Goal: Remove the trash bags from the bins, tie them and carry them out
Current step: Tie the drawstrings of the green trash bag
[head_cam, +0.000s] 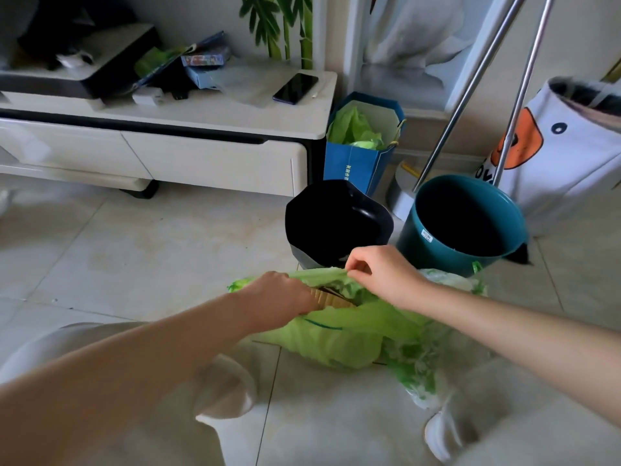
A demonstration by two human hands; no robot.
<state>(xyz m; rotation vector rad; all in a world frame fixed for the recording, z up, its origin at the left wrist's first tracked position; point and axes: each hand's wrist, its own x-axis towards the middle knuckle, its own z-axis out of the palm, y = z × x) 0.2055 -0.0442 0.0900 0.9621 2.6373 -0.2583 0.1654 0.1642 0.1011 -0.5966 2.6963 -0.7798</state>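
Observation:
A light green trash bag (339, 334) lies on the tiled floor between my knees, with brown cardboard showing in its mouth. My left hand (282, 294) grips the bag's near-left rim. My right hand (379, 270) pinches the far rim between thumb and fingers and holds it up. Behind the bag stands a teal bin (437, 243) with no liner in it. Left of it stands a grey bin lined with a black trash bag (336, 216). A second, translucent bag with green print (426, 375) lies against the green bag's right side.
A blue paper gift bag (356, 163) holding green plastic stands against the wall. Two metal poles (477, 85) lean over the teal bin. A white fabric basket (578, 146) sits at the right. A white low cabinet (201, 156) carries a phone and clutter.

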